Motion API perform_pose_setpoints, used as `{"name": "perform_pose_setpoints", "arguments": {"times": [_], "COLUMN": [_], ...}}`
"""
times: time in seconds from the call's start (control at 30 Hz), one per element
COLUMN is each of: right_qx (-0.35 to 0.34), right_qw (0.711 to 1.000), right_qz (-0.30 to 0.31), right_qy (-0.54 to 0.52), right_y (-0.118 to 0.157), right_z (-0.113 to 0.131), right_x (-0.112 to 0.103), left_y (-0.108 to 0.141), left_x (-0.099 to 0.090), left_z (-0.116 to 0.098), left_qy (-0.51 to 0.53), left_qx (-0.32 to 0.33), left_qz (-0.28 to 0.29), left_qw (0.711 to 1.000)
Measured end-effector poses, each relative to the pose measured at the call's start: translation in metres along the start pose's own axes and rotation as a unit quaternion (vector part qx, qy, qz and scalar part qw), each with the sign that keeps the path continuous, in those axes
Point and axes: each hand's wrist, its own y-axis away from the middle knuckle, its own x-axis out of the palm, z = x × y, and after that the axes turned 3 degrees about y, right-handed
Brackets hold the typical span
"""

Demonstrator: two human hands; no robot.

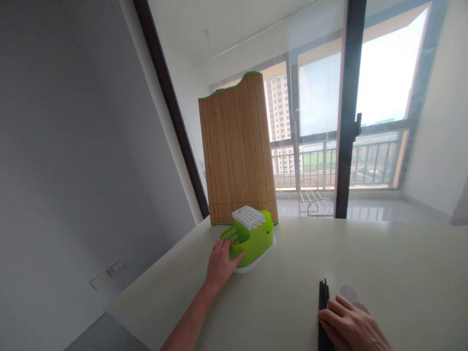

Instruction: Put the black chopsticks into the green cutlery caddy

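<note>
My left hand (pixel 220 263) reaches forward and grips the near left side of a green plastic utensil holder (pixel 252 243) with a white slotted insert, which stands on a white table (pixel 285 292). My right hand (pixel 349 326) lies flat at the table's near right, its fingers resting on a bundle of black chopsticks (pixel 322 297) that points away from me.
A rolled bamboo mat (pixel 237 156) with green trim stands upright just behind the holder at the table's far edge. A pale round object (pixel 349 292) lies by my right hand. Beyond are a glass sliding door with a dark frame (pixel 347 122) and a balcony railing.
</note>
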Motion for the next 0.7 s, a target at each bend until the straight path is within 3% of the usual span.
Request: {"name": "perform_pose_setpoints", "arguments": {"times": [0.13, 0.47, 0.57, 0.7], "right_qx": [-0.003, 0.031, 0.048, 0.068], "right_qw": [1.0, 0.999, 0.998, 0.996], "right_qz": [0.012, 0.025, 0.023, 0.033], "right_qy": [0.008, -0.023, -0.034, -0.05], "right_y": [-0.002, -0.002, -0.002, -0.002], "right_z": [0.001, 0.002, 0.002, 0.004], "right_x": [-0.002, 0.001, 0.002, 0.0], "left_y": [-0.012, -0.049, -0.053, -0.058], "left_x": [0.012, 0.058, 0.067, 0.071], "left_z": [-0.023, -0.118, -0.133, -0.137], "left_qy": [0.064, 0.217, 0.249, 0.272], "left_qx": [0.038, 0.125, 0.149, 0.184], "left_qz": [0.032, 0.094, 0.098, 0.113], "left_qw": [0.997, 0.964, 0.952, 0.938]}}
